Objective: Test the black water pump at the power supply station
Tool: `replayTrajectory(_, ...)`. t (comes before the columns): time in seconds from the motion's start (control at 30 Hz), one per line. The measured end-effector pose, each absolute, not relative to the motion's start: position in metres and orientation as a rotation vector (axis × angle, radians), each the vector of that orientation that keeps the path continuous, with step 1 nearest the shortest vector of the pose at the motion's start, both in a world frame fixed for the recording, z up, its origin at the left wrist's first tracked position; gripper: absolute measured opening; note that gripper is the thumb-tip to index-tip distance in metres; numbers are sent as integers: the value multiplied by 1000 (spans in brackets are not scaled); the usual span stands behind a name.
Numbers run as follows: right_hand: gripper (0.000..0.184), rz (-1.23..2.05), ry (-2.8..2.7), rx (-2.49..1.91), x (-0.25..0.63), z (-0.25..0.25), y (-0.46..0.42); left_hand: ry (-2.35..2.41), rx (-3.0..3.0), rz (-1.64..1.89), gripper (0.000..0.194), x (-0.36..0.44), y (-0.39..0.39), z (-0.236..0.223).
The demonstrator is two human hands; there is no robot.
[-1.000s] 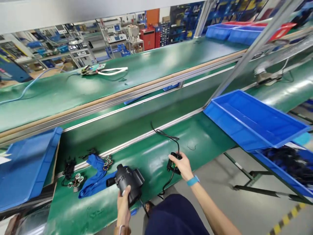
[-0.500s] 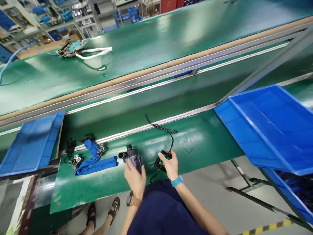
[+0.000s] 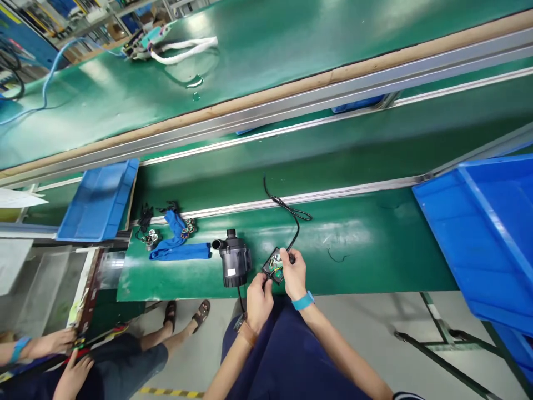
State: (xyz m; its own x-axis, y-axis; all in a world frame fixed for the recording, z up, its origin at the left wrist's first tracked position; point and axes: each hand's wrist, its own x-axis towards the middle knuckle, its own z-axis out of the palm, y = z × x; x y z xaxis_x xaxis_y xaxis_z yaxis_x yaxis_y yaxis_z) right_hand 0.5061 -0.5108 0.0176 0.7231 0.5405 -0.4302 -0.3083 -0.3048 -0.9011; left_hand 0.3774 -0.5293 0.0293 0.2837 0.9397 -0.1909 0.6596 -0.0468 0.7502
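Observation:
A small open black box with a green circuit board [image 3: 273, 265] is held in my right hand [image 3: 295, 275], thumb on top at its right side. My left hand [image 3: 259, 300] is closed at the box's lower left corner, pinching the black cable where it leaves the box; whether it also grips the box edge is hidden. To the left, a black pump [image 3: 235, 261] stands upright on the green bench, untouched, its cable running down over the edge. Another black cord [image 3: 295, 225] runs from the box's upper right and loops on the bench.
Left of the pump lie a blue cloth strip [image 3: 181, 252] and small metal parts with wires [image 3: 152, 239]. Blue trays stand at left [image 3: 97, 203] and right [image 3: 462, 233]. A thin wire [image 3: 336, 258] lies at right. A co-worker's hands [image 3: 62, 344] show at lower left.
My left hand has let go of the pump and moved right to the box's cable. The pump now stands alone. The box is tilted with its board facing up, and the view has shifted.

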Motion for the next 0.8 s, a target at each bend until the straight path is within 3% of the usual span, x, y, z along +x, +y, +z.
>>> replayTrajectory(0.3,72,860,-221,-1719,514,11,-516,1291,1969,585,24,372,-529,16)
replayTrajectory(0.8,67,817,-251,-1721,514,8,-521,1212,2108,656,27,370,-533,17)
